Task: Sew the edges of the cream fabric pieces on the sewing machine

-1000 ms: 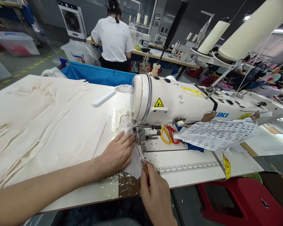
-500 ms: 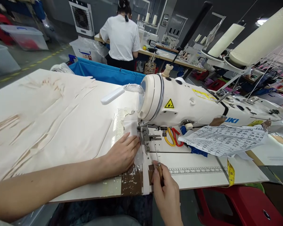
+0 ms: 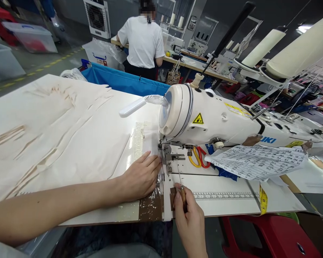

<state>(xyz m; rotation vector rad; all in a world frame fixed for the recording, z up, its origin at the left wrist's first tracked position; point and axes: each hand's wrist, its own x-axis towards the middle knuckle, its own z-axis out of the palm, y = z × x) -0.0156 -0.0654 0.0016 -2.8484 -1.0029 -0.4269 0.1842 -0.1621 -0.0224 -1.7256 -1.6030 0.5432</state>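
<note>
My left hand (image 3: 144, 175) lies flat on a small white fabric piece (image 3: 150, 141), fingers stretched toward the needle area (image 3: 165, 152) of a white sewing machine (image 3: 204, 111). My right hand (image 3: 188, 215) is closed round the wooden handle of an awl (image 3: 181, 190), whose thin metal point is directed at the machine bed. Between the hands, a narrow white strip (image 3: 167, 204) runs from the machine to the table's front edge. Large cream fabric pieces (image 3: 70, 143) are spread to the left of the machine.
Red-and-yellow-handled scissors (image 3: 199, 157) lie behind the needle area. A handwritten sheet (image 3: 258, 161) hangs from the machine, and a yellow tape measure (image 3: 263, 199) droops over the edge. A red stool (image 3: 274, 236) stands at lower right. Beyond a blue fabric bin (image 3: 123, 79), a person (image 3: 142, 43) works.
The small white fabric under my left hand has slid forward and lies flatter. My right hand keeps the awl in nearly the same place. The view has shifted slightly.
</note>
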